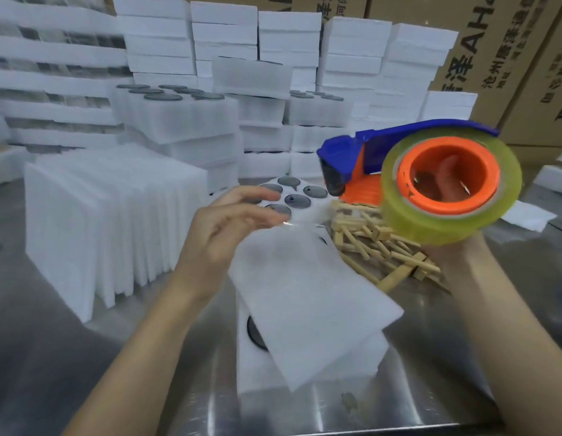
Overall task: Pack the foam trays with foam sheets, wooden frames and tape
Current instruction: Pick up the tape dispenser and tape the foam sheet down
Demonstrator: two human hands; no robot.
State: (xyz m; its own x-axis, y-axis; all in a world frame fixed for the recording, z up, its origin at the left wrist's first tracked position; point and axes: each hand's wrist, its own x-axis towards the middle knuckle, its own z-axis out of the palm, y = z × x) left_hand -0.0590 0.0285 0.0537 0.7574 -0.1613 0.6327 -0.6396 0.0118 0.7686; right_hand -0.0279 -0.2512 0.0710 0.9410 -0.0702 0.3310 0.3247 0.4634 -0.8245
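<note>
My right hand grips a blue and orange tape dispenser with a yellowish tape roll, raised above the table. My left hand pinches the clear tape end near its fingertips. Below lies a foam tray on the steel table, a foam sheet lying askew over it. One dark round disc shows in the tray's left side. A pile of wooden frames lies to the right behind the tray.
A row of upright foam sheets stands at the left. Another tray with dark discs lies behind my left hand. Stacked foam trays fill the back, with cardboard boxes at the right.
</note>
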